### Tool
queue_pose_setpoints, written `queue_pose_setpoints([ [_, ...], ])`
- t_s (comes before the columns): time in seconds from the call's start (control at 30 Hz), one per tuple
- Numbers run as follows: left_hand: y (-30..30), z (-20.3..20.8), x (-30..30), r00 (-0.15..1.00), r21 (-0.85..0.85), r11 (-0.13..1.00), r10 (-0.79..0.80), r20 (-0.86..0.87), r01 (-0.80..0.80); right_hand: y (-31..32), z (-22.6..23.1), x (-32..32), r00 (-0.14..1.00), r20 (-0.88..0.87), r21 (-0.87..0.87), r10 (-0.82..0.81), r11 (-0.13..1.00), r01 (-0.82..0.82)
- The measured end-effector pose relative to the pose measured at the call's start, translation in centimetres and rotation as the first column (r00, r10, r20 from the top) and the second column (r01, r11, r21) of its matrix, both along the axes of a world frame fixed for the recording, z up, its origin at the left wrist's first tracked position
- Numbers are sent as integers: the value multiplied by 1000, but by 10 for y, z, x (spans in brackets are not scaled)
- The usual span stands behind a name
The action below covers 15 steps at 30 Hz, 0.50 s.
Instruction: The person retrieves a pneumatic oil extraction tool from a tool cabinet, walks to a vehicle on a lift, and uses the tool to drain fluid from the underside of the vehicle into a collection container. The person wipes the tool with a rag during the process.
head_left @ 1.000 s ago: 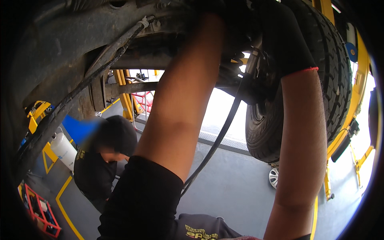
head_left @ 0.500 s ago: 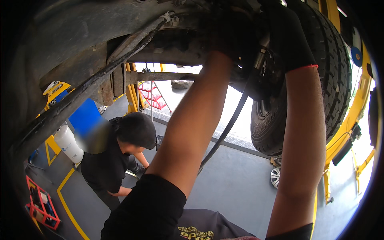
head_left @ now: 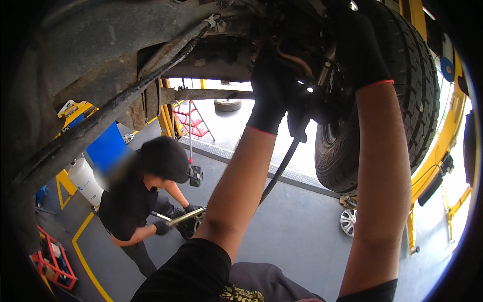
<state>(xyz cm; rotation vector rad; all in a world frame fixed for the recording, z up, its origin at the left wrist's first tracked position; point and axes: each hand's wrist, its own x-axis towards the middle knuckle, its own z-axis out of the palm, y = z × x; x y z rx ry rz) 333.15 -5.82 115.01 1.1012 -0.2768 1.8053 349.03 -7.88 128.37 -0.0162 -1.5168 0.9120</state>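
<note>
My left hand, in a black glove with a red cuff edge, is raised under the vehicle. It is closed around what looks like a dark air tool, whose handle points down with a black hose leading from its base. Shadow and the hand hide most of that tool. My right hand, gloved alike, reaches up between the suspension parts and the inner side of the tire. Its fingers are lost in the dark. A metal cylindrical part shows between the two hands.
Overhead runs the dirty underbody with a long bar. Below left, a co-worker with black gloves bends over a long metal bar. A red tool tray, yellow lift posts and a wheel cover stand around.
My left hand has come down out of the dark, and the tool handle with its hose has come into view beside it. My right hand shifted slightly left. The co-worker's gloved hands and metal bar now show.
</note>
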Motion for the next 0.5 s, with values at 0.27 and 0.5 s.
queue_pose_setpoints([
  [0.27,-55,-23,13,862,45,866,487,139,-497,-4,-5,-4,961,16,-66,-275,959,276],
  [0.5,-123,-114,-34,745,162,728,-641,-185,667,-13,1,-26,908,-4,38,-419,907,419],
])
